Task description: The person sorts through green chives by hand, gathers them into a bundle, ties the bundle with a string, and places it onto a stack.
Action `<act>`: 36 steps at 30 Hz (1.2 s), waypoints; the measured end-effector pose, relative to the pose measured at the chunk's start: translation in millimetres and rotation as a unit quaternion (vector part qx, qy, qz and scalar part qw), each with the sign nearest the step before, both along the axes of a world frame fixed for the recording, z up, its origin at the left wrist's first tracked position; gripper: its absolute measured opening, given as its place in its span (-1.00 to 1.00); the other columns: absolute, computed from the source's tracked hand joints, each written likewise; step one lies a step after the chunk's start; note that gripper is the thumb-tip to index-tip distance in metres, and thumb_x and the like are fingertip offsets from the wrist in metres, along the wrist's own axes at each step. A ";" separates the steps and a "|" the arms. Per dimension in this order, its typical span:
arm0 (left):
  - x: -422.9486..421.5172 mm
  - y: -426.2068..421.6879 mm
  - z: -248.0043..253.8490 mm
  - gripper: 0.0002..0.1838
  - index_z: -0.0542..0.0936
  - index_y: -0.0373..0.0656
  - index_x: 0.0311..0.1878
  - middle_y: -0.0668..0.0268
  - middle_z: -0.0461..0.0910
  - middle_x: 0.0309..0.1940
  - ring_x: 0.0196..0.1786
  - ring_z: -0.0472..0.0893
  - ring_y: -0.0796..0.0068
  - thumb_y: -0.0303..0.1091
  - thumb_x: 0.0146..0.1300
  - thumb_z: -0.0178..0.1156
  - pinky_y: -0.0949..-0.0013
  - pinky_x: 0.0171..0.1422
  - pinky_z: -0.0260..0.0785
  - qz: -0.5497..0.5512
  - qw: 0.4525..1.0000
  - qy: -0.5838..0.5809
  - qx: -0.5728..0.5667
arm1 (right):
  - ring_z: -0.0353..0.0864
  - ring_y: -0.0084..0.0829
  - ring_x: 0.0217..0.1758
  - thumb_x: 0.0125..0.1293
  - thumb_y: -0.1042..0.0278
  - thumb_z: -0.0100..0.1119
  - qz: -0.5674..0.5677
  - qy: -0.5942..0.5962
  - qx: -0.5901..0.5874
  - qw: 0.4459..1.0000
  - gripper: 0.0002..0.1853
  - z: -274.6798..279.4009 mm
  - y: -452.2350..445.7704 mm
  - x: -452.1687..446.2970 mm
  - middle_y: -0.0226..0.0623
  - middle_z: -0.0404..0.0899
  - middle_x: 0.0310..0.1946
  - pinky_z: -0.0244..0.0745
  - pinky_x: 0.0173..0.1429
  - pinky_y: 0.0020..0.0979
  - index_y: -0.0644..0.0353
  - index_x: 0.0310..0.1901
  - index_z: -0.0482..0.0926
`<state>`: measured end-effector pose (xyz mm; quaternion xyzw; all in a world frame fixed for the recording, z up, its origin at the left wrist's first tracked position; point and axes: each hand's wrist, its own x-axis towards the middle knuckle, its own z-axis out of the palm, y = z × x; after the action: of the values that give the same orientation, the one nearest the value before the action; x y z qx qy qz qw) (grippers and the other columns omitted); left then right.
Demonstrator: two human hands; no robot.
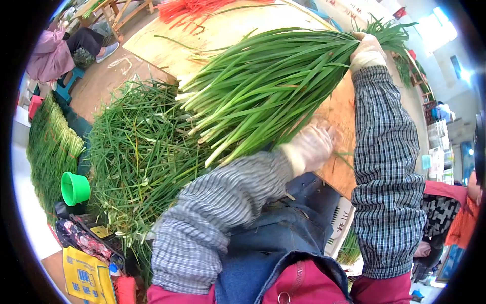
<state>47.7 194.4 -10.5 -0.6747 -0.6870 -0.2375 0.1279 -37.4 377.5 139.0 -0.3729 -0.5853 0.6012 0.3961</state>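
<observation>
"When you scan from the left, what lies there?"

"Stacked greens (53, 152), a green cup (75, 188) beside them, a yellow bag (88, 276) lower down, then a loose pile of leaves (139, 147). Next comes the bunch of green leaves (273, 81), over the wooden board (341, 114), its pale stem ends fanned toward the pile."

"And the hands?"

"The left hand (310, 144) is just below the bunch's lower side — blurred, so I cannot tell whether its fingers are together or apart. Farther right, the right hand (367, 52) is clamped around the bunch near the leaf tips."

"What could go wrong?"

"If the bunch dips, its spread stem ends could snag scraps from the pile. With the clear hold only at the tips, outer stems might slip out, since they splay so widely; a harder squeeze could bruise the leaves."

"Any writing?"

"The yellow bag carries Chinese characters, too skewed for me to read surely. Rightward, below the board, a white box (340, 228) seems to say 川妹 — and the pair looks repeated on a pale printed surface (349, 9) at the top."
</observation>
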 end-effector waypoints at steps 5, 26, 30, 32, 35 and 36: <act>15.9 -115.4 -14.5 -0.89 0.48 -0.14 -0.42 0.25 0.44 -0.48 -0.40 0.50 0.30 -0.36 -0.04 0.07 0.32 -0.35 0.41 0.053 0.991 -0.121 -0.019 | 0.53 -0.41 -0.13 0.36 0.41 -0.27 0.168 -0.176 0.185 0.952 -0.63 -66.0 159.6 -34.6 -0.16 0.54 -0.08 0.39 0.04 -0.47 0.27 0.14 0.36; -9.2 -252.1 -21.9 -0.90 0.61 -0.29 -0.27 0.13 0.63 -0.43 -0.40 0.62 0.37 -0.53 0.12 0.19 0.45 -0.30 0.45 0.305 0.823 -0.464 0.117 | 0.43 -0.49 0.19 0.15 0.41 0.12 0.177 -0.544 0.350 0.742 -0.47 -137.1 218.8 0.9 -0.32 0.44 0.15 0.33 0.21 -0.51 0.04 0.21 0.36; -20.2 -405.2 -43.5 -0.89 0.62 -0.23 -0.42 0.17 0.59 -0.49 -0.37 0.59 0.27 -0.40 0.01 0.24 0.26 -0.27 0.43 0.597 0.750 -0.176 -0.223 | 0.35 -0.54 0.25 0.23 0.37 0.00 0.122 -0.666 0.356 0.644 -0.53 -61.1 51.0 28.6 -0.44 0.36 0.22 0.25 0.29 -0.54 -0.03 0.22 0.36; -10.4 -399.7 -15.1 -0.85 0.60 -0.17 -0.37 0.22 0.57 -0.39 -0.21 0.55 0.26 -0.37 -0.05 0.25 0.14 -0.11 0.36 0.629 0.665 -0.008 -0.404 | 0.26 -0.61 0.30 0.29 0.31 -0.11 0.187 -0.743 0.412 0.493 -0.57 -58.9 37.7 24.0 -0.50 0.32 0.25 0.17 0.34 -0.57 -0.07 0.22 0.36; 0.8 -321.2 0.9 -0.61 0.55 -0.14 -0.12 0.22 0.56 -0.28 -0.17 0.53 0.26 -0.43 -0.09 0.35 0.22 -0.01 0.35 0.445 0.890 -0.094 -0.025 | 0.27 -0.65 0.29 0.28 0.32 -0.10 0.190 -0.735 0.380 0.529 -0.55 -47.6 31.6 30.4 -0.50 0.32 0.25 0.16 0.34 -0.59 -0.08 0.23 0.34; 2.6 -282.8 12.7 -0.60 0.55 -0.15 -0.11 0.20 0.57 -0.32 -0.25 0.55 0.23 -0.43 -0.11 0.38 0.29 -0.12 0.40 0.379 0.903 -0.199 0.029 | 0.31 -0.64 0.27 0.25 0.34 -0.04 0.177 -0.716 0.416 0.531 -0.53 -65.7 61.4 26.3 -0.47 0.33 0.24 0.19 0.32 -0.58 -0.08 0.23 0.35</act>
<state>50.3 -88.4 2.2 -0.2977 -0.8950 -0.3202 0.0879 -11.1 438.8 73.3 -0.3605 -0.9109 -0.1212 -0.1602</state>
